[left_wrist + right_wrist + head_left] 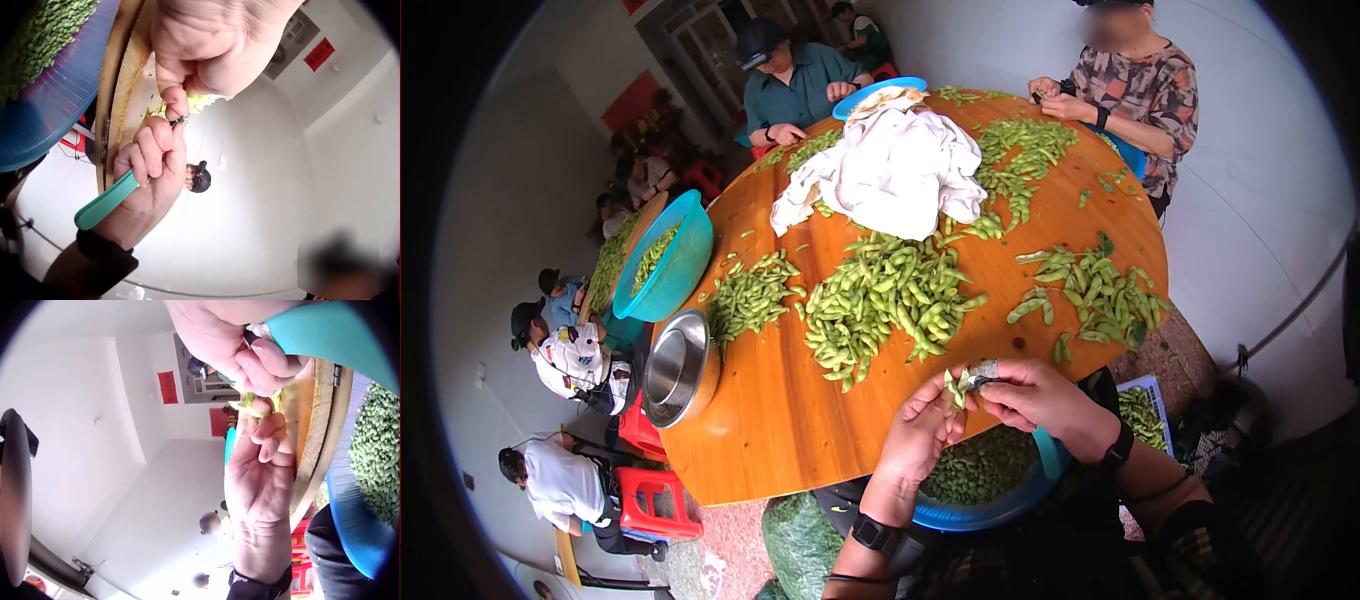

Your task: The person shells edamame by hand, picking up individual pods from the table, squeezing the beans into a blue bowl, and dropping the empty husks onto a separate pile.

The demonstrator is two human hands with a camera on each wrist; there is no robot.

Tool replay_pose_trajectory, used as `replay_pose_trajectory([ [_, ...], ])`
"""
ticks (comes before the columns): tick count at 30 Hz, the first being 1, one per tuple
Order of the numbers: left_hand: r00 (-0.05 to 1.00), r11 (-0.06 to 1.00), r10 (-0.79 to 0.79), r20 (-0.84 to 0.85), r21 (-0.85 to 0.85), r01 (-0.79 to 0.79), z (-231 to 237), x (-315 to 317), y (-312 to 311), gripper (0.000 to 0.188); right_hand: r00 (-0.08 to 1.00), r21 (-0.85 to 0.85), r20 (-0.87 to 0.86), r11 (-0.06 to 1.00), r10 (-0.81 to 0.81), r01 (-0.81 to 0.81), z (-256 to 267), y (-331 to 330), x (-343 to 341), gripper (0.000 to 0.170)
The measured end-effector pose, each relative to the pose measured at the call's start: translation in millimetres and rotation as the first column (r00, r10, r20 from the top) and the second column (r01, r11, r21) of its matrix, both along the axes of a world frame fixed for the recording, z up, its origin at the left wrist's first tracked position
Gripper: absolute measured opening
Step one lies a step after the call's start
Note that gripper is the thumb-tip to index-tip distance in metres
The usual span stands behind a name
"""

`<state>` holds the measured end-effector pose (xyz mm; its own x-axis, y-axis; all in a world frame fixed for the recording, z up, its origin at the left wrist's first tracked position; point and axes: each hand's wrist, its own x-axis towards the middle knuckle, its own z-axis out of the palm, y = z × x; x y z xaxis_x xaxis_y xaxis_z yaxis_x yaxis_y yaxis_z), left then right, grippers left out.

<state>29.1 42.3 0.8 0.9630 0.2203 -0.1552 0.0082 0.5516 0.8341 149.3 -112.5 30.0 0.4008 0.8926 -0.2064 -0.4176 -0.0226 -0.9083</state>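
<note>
Over the near edge of the wooden table (770,430), my left hand (920,435) pinches a green soybean pod (957,388) between thumb and fingertips. My right hand (1050,400) meets it there, its fingers curled round a tool with a teal handle (106,203). The handle sticks out below that palm, and the tool's working end is mostly hidden by the fingers. In the right wrist view the pod (250,403) looks split and pale green. Below both hands stands a blue basket (960,520) of shelled green beans (980,470).
Heaps of pods (885,300) lie across the table, around a crumpled white cloth (900,170). A steel bowl (685,375) and a teal basin (685,250) stand at the left. Two people sit across. A white basket (1145,385) and a green sack (800,540) are on the floor.
</note>
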Motion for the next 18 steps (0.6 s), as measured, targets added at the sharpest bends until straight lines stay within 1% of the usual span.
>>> replay_pose_trajectory([
  [1,0.999,0.997,0.020,-0.031,-0.078,-0.023,0.7,2.2,-1.2,0.037,1.000,0.001,0.001,1.000,0.002,-0.002,-5.0,2.1,0.1,0.014],
  [2,0.997,0.987,0.037,-0.063,-0.154,-0.047,1.0,4.3,-2.7,0.037,0.981,-0.010,0.189,0.999,-0.034,0.036,-14.8,5.3,0.2,0.015],
  [3,0.997,0.987,0.038,-0.060,-0.153,-0.047,0.8,5.5,-5.8,0.037,0.926,-0.014,0.371,0.997,-0.066,0.076,-20.1,6.8,-0.8,0.017],
  [4,0.997,0.994,0.050,-0.057,0.098,-0.045,0.2,5.9,-10.3,0.037,0.926,-0.013,0.373,0.997,-0.066,0.076,-21.3,6.3,-4.0,0.017],
  [5,0.997,0.939,0.062,-0.053,0.342,-0.040,0.2,6.2,-14.3,0.036,0.844,0.063,0.519,0.991,-0.134,0.119,-20.9,6.3,-8.9,0.018],
  [6,0.997,0.939,0.062,-0.052,0.341,-0.041,1.9,7.2,-18.0,0.036,0.736,0.144,0.645,0.979,-0.206,0.147,-18.6,6.5,-12.7,0.019],
  [8,0.991,0.923,0.118,-0.068,0.374,-0.084,5.8,8.3,-23.7,0.036,0.734,0.126,0.646,0.978,-0.208,0.165,-9.2,5.3,-18.8,0.020],
  [9,0.991,0.924,0.118,-0.067,0.374,-0.085,5.6,8.5,-23.9,0.036,0.794,0.143,0.564,0.974,-0.226,0.176,-8.4,5.5,-20.5,0.014],
  [10,0.991,0.961,0.121,-0.054,0.258,-0.103,5.0,8.3,-23.5,0.035,0.845,0.158,0.476,0.969,-0.242,0.188,-7.5,5.2,-21.5,0.009],
  [11,0.991,0.983,0.125,-0.042,0.140,-0.118,4.2,8.2,-22.9,0.034,0.846,0.159,0.476,0.969,-0.241,0.186,-5.9,4.5,-22.1,0.009],
  [13,0.992,0.981,0.123,-0.024,0.151,-0.118,-1.0,9.8,-21.9,0.032,0.764,0.145,0.594,0.968,-0.252,0.206,-3.2,4.3,-24.3,0.009],
  [15,0.993,0.980,0.122,-0.008,0.159,-0.119,-5.9,8.9,-20.2,0.032,0.749,0.136,0.618,0.971,-0.239,0.198,-3.7,3.0,-27.3,0.010],
  [16,0.991,0.985,0.123,-0.050,0.127,-0.116,-7.4,7.8,-18.5,0.033,0.730,0.127,0.644,0.973,-0.230,0.195,-4.4,2.1,-28.5,0.010],
  [17,0.988,0.989,0.122,-0.091,0.093,-0.113,-8.1,5.9,-17.3,0.034,0.731,0.126,0.643,0.973,-0.227,0.192,-6.9,2.0,-29.6,0.010],
  [18,0.988,0.989,0.125,-0.092,0.093,-0.117,-6.0,1.9,-18.2,0.034,0.769,0.164,0.577,0.961,-0.277,0.223,-10.8,2.4,-30.3,0.011],
])
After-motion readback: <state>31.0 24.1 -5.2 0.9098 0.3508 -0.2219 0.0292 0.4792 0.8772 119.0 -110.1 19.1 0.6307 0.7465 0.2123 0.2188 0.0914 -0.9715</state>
